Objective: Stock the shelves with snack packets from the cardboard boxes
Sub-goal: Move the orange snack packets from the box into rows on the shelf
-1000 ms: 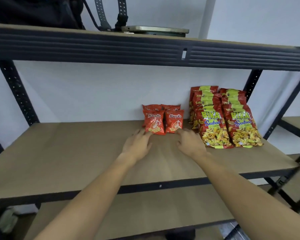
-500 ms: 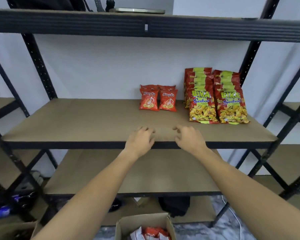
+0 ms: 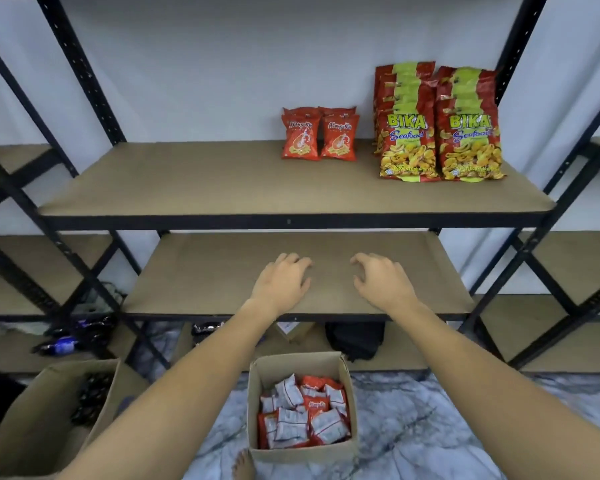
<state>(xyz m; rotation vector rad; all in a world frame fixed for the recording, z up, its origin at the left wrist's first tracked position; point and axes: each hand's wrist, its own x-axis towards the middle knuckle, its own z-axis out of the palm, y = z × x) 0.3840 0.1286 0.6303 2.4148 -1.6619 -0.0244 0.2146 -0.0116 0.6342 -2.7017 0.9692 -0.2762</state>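
Hands (image 3: 333,282) empty, fingers loosely curled; small red-white snack packets (image 3: 303,415) fill cardboard box (image 3: 302,452).

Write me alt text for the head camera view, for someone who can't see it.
Two empty hands, left hand and right hand, reach forward over a bare lower shelf. On the shelf above stand small red snack packets beside taller Bika Seafood bags. An open cardboard box of red and white packets sits on the marble floor below.
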